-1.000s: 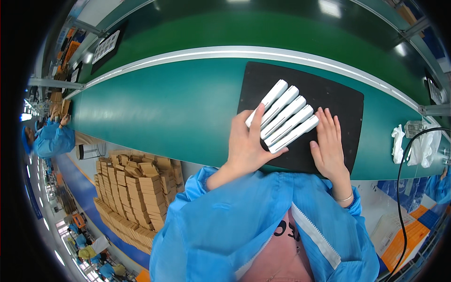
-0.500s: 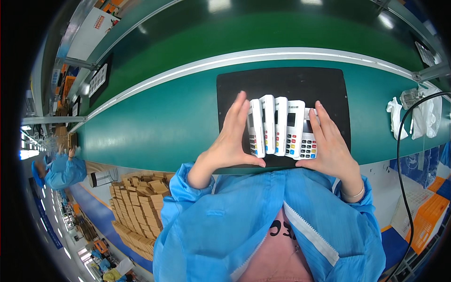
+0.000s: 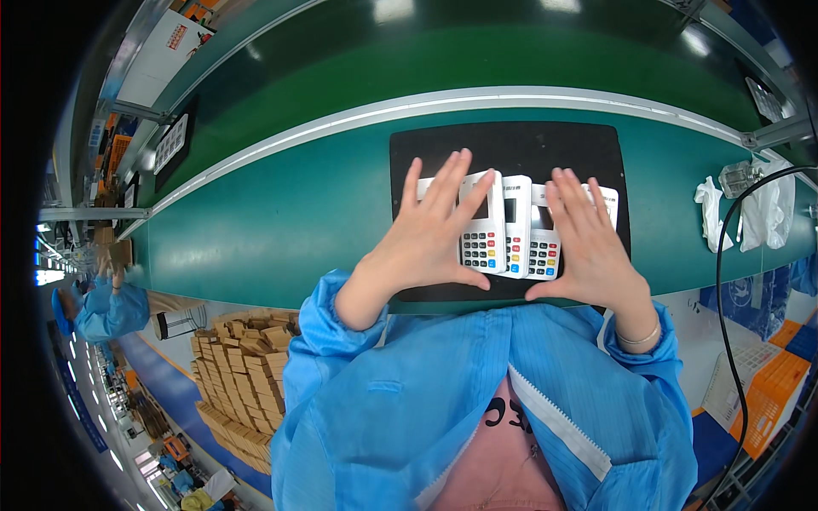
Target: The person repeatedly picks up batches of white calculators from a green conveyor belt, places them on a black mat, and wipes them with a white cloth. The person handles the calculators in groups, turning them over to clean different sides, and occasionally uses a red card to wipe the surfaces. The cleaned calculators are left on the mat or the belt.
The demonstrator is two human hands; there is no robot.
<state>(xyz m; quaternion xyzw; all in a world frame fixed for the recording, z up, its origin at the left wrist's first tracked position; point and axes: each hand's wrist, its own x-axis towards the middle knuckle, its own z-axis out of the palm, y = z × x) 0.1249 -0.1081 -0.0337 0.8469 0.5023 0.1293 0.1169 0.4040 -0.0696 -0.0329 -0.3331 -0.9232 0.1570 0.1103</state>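
Note:
Several white card payment terminals (image 3: 483, 243) lie face up in an overlapping row on a black mat (image 3: 511, 140). They have dark screens and keypads with black, red, yellow and blue keys. My left hand (image 3: 419, 238) lies over the left end of the row with fingers spread, hiding part of those terminals. Over the right end rests my right hand (image 3: 595, 251), also spread, its thumb near the lower edge of a terminal (image 3: 543, 255). Neither hand is closed around a terminal.
The mat lies on a green workbench (image 3: 281, 230) with a metal rail (image 3: 477, 98) behind it. White plastic bags (image 3: 767, 213) and a black cable (image 3: 724, 298) are at right. Stacked brown cartons (image 3: 243, 375) stand at lower left. Another person (image 3: 111, 307) works far left.
The terminals were tilted on edge between my palms; now they lie flatter and fanned wider. My left hand has moved over the left ones, and both hands have spread.

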